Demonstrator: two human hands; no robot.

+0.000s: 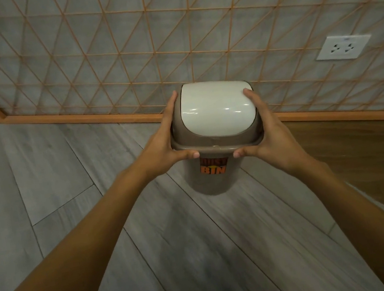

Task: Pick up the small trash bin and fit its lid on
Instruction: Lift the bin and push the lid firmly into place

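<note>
Trash bin [212, 179], taupe, with its lid [216, 113] seated on top, held above the grey plank floor [91, 186] near the lattice wall [168, 35]. Left hand [167, 141] clasps the lid's left edge; right hand [264, 133] clasps its right edge. Wall socket [342, 47] at far right.

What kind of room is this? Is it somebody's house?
Probably a room indoors, maybe in a home, though I can't tell which room. The floor is grey wood-look planks, a wall socket sits low on the patterned wall, and two hands hold a small trash bin by its lid.
</note>
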